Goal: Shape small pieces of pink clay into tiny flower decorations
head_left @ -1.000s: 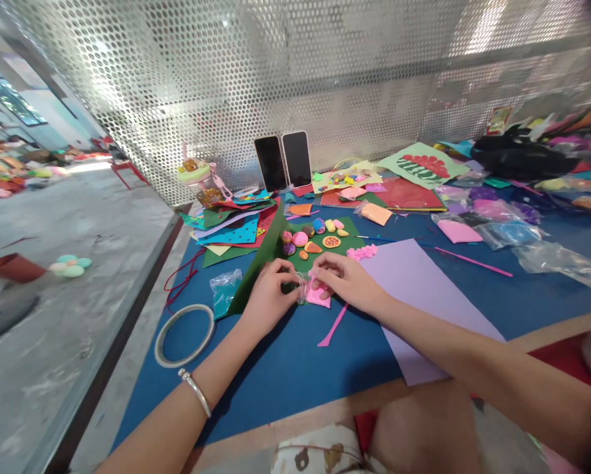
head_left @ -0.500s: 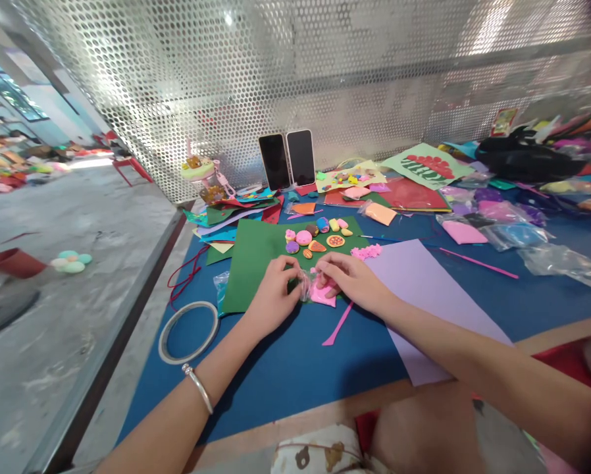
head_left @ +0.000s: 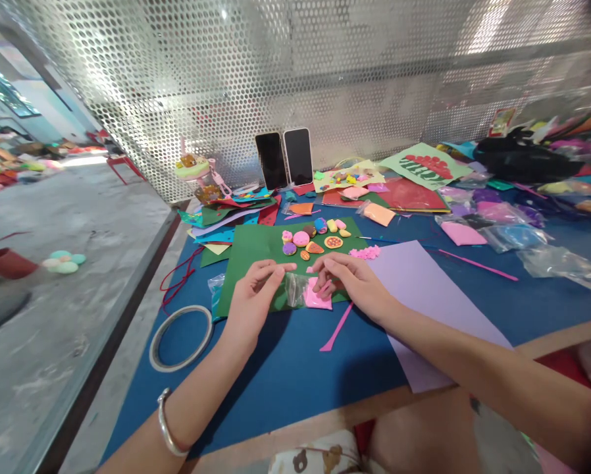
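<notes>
My left hand (head_left: 256, 289) is open over the green sheet (head_left: 256, 237), its index finger and thumb stretched to the right and apart from the bag. My right hand (head_left: 347, 280) is closed, with curled fingers on a small plastic packet of pink clay (head_left: 320, 299). The packet's clear plastic end (head_left: 295, 289) points toward my left hand. A tiny pink bit (head_left: 310, 270) shows by the right fingertips; whether they pinch it I cannot tell. Behind my hands sit miniature clay foods, among them a pizza (head_left: 334, 242) and a pink round piece (head_left: 301, 239). Pink clay crumbs (head_left: 364, 253) lie beyond my right hand.
A tape roll (head_left: 181, 338) lies left on the blue table (head_left: 276, 388). A pink clay tool (head_left: 335, 329) rests near the front, a purple sheet (head_left: 434, 309) under my right arm. Two phones (head_left: 299, 158) lean on the perforated metal panel (head_left: 355, 79). Clay packets (head_left: 463, 232) lie right.
My left hand has let go of the packet's clear end and moved left, its fingers straightening. My right hand stays at the packet. The view has shifted slightly.
</notes>
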Demonstrator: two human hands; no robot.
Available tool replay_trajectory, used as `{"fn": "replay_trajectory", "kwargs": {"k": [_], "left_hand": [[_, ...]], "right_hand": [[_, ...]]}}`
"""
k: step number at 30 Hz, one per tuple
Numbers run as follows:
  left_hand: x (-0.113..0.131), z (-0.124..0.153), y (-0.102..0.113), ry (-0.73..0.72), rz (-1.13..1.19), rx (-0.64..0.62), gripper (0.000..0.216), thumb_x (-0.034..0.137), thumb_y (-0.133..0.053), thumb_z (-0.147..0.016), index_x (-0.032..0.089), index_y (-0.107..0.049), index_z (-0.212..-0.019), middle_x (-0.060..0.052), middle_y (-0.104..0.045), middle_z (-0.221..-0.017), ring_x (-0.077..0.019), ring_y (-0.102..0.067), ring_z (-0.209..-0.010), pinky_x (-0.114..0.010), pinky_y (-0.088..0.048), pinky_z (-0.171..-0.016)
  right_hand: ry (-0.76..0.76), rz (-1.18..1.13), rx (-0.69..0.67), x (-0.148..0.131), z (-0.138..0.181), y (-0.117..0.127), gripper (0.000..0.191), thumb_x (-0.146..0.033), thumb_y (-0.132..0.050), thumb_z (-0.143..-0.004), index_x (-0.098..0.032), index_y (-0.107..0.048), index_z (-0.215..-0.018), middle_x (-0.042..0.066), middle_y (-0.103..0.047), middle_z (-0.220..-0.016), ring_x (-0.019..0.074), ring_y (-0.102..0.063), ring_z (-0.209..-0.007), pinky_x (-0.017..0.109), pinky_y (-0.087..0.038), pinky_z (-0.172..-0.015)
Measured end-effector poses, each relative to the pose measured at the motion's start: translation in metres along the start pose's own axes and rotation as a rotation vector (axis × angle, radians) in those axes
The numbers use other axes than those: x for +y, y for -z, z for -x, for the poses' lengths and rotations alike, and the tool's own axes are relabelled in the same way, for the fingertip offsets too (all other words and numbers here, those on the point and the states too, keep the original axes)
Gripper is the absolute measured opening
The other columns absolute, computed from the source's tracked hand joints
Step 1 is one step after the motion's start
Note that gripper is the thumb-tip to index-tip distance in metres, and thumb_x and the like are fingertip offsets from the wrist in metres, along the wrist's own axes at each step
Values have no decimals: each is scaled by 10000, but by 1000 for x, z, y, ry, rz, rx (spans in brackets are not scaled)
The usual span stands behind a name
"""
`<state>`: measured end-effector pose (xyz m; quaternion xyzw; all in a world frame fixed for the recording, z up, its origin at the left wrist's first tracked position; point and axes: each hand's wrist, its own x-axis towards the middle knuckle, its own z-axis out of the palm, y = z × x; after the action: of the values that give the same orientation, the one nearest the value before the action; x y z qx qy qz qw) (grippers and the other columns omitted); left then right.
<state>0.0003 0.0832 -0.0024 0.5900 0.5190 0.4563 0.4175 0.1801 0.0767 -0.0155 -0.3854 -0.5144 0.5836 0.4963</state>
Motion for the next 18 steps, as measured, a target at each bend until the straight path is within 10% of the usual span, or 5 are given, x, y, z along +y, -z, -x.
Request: {"fn": "replay_trajectory", "kwargs": {"k": [18], "left_hand": [[6,10,-7,-12,90,-92,228,227,-624,-722,260,-756,-905,-28,-527,-919,-159,-502,-866,-254,-401,-729]], "right_hand": [[52,-12,-15,0,2,-1,306,-457,-549,-840,-168,-649,-857,-10,-603,-637,104,-601,-571,229,-519,-561]]}}
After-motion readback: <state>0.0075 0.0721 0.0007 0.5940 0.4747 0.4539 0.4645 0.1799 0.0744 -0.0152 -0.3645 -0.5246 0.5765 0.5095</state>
